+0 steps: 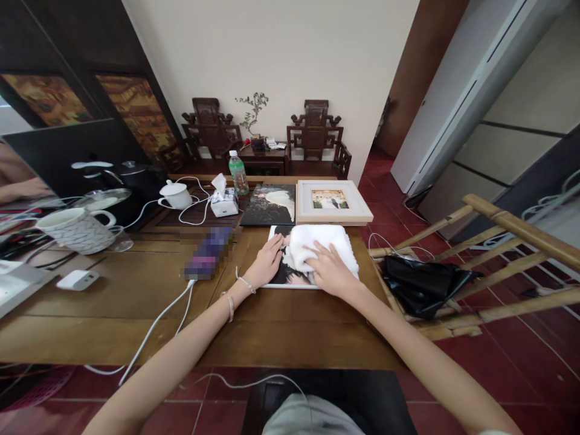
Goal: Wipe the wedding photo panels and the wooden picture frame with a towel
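A picture panel [290,275] with a white edge lies on the table directly in front of me, printed with what looks like dark hair and a pale figure. My left hand [269,261] rests with fingers stretched out along the panel's left side. Bunched over the right part of the panel is a white towel [338,238], hiding much of the print. My right hand [333,269] presses into that towel, fingers bent on it. Behind the panel are a dark picture [267,205] showing a white dress and a light wooden photo frame [357,211].
A phone [208,254] with a white cable lies left of my hands. Farther left are a patterned mug [79,229], a lidded white cup [176,195], a tissue box [225,205] and a laptop [58,157]. A green bottle [238,174] stands behind. A bamboo chair [507,232] holds a black bag [421,284].
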The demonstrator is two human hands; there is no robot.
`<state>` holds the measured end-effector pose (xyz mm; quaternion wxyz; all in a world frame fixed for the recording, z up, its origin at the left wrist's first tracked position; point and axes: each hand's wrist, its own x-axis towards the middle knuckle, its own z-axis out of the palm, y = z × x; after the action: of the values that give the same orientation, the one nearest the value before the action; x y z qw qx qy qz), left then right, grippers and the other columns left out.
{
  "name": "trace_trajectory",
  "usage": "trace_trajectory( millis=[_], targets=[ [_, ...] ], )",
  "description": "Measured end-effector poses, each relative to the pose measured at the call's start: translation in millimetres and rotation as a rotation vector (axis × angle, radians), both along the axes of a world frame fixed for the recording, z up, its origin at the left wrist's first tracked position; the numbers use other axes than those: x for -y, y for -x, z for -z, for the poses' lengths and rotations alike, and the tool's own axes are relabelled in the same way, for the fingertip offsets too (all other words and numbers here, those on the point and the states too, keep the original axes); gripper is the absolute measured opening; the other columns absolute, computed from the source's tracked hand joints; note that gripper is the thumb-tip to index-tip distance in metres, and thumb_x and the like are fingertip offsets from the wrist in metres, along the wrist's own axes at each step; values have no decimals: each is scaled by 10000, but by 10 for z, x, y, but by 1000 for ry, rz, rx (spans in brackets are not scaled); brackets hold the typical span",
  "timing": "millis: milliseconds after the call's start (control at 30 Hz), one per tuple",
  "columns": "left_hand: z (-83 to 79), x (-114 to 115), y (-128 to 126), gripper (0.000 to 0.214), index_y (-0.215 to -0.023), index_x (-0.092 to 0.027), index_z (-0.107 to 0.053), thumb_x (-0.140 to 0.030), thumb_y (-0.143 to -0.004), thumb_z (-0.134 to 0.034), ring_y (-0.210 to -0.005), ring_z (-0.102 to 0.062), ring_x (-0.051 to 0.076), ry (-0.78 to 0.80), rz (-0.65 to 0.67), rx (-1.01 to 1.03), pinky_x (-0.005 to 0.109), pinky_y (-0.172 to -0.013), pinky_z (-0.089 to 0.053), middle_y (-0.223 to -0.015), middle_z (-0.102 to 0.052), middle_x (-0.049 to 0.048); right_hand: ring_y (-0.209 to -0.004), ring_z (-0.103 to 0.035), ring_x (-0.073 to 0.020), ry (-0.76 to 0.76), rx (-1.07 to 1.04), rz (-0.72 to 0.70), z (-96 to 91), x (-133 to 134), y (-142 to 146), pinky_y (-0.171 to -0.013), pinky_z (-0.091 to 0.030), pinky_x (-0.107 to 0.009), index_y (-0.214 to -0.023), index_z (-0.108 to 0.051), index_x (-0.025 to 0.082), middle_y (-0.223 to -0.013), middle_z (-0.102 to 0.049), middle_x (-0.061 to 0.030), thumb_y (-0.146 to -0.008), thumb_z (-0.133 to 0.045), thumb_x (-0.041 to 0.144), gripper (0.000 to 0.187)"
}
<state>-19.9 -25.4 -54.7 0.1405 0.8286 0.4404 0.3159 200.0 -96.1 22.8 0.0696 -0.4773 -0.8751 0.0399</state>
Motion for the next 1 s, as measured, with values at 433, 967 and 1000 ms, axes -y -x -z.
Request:
trace_trajectory(
  millis=[433,967,1000],
  targets=[
    [0,-1,-11,471,-1379,-91,-443,-248,-952,-321,-1405,-328,246,-1,4,0,440,-1171,-261,-1476,-408,172,-1413,-196,-397,-62,88,-51,118,5,49,-1080,-187,-681,-1151,-647,145,-1515,-367,-107,-754,-423,9,477],
    [-14,3,-5,481,-1396,-114,-427,-243,-944,-325,-1404,-329,257,17,11,-6,472,-1164,-266,-1488,-396,158,-1406,-222,-396,-39,88,-61,68,98,148,-1068,-212,-687,-1163,-650,181,-1514,-370,-99,-824,-420,75,424],
    [-17,4,-5,480,-1397,-126,-428,-243,-942,-331,-1405,-328,256,18,11,-1,472,-1163,-268,-1490,-395,149,-1399,-228,-411,-64,97,-49,82,-1,174,-1056,-219,-696,-1179,-642,175,-1513,-367,-115,-831,-429,87,418]
  ],
)
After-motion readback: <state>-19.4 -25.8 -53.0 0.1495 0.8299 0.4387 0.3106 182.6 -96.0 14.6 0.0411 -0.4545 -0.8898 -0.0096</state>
